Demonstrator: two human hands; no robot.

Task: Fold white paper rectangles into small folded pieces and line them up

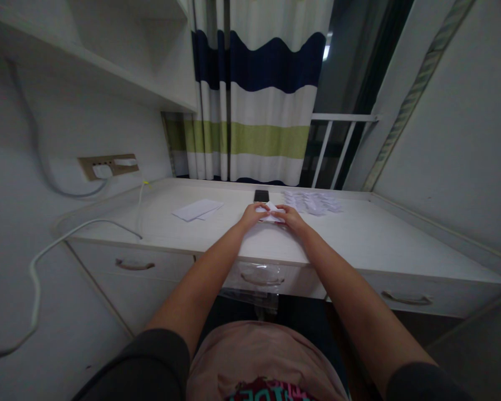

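A small piece of white paper, folded to a point at its top, is between my two hands over the middle of the desk. My left hand grips its left side, fingers bent inward. On the right side, my right hand holds it with fingers curled toward the left hand. The fingertips nearly meet, and some of the paper is hidden behind them. Just beyond lies a dark flat rectangular object. Many small folded white paper pieces lie in rows to the right of my hands.
White paper sheets lie on the white desk at the left. A white cable crosses the left edge, below a wall socket with plugs. Drawers with handles run along the front. A striped curtain hangs behind.
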